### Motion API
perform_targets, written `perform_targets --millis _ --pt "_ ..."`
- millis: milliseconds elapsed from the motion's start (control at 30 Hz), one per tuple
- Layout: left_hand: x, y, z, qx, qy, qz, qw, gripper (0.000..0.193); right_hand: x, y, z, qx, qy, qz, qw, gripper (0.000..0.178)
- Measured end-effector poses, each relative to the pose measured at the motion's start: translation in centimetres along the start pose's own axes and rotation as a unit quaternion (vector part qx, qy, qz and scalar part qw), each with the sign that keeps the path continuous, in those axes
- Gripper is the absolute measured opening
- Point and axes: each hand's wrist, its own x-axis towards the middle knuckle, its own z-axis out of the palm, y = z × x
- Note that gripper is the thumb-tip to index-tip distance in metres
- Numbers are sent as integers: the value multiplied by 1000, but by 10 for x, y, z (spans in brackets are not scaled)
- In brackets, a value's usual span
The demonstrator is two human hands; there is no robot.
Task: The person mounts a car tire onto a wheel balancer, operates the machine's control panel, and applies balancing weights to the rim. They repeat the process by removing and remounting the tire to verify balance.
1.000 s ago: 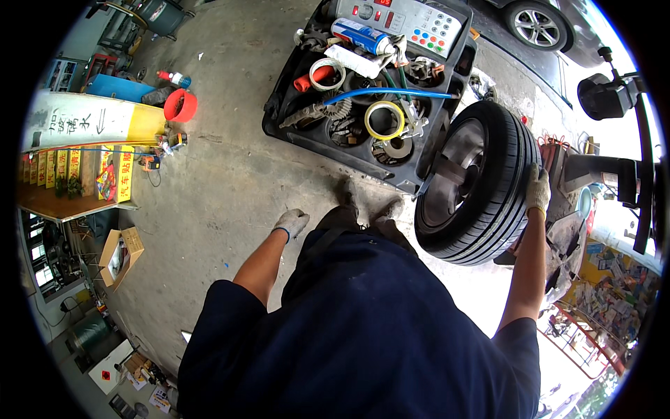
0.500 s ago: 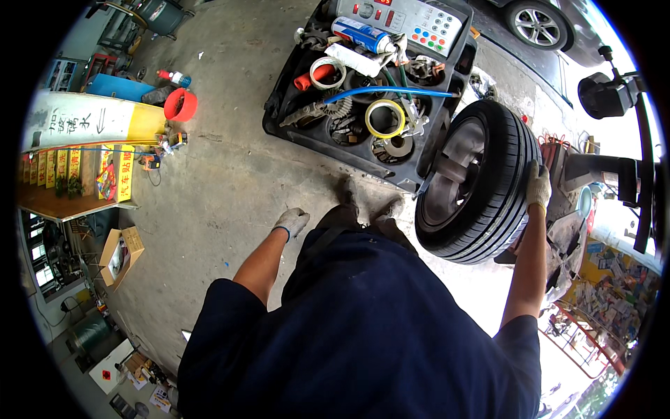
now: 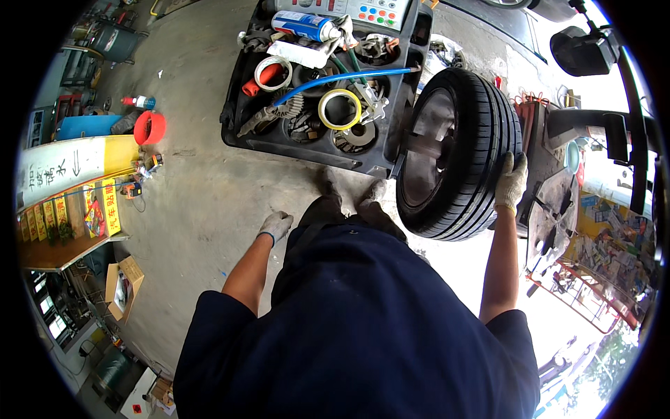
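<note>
The dark shirt point(image 3: 370, 321) fills the foreground, and by it the legs are largely concealed; the shoes point(image 3: 329, 183) are seen only in part. The left hand point(image 3: 276, 227), gloved, is held low beside the trousers point(image 3: 322, 211), above the floor point(image 3: 188, 230); its back is presented, the fingertips are hidden, and whether anything is grasped cannot be told. The gloved right hand point(image 3: 511, 183) is laid along the tread of the tyre point(image 3: 483, 150), fingers extended and not clenched; its palm is concealed. The tyre is stood upright on the person's right, just beside the black tray point(image 3: 314, 159). The rim point(image 3: 427, 146) is shadowed, and its fixing cannot be made out. In the tray, a yellow ring point(image 3: 322, 112), a white ring point(image 3: 257, 75), a blue tube point(image 3: 328, 82) and a spray can point(image 3: 296, 25) are noted; the metal parts in its wells are hard to distinguish. Beyond, the button panel point(image 3: 380, 10) and a car point(image 3: 558, 12) are cut off by the upper edge.
</note>
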Motion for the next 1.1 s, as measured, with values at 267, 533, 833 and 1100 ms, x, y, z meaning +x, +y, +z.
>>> perform_targets --millis 267,533,833,1100 --pt "9 40 -15 -7 -4 36 999 48 -42 12 -6 18 28 3 999 63" --pt "16 31 -18 -5 -19 15 1000 49 -63 24 -2 50 44 4 998 62" --pt "3 42 -21 26 -5 39 999 47 -67 21 -5 40 39 2 998 61" --pt "9 37 -19 -7 -10 27 1000 48 -64 23 -2 41 45 5 998 60"
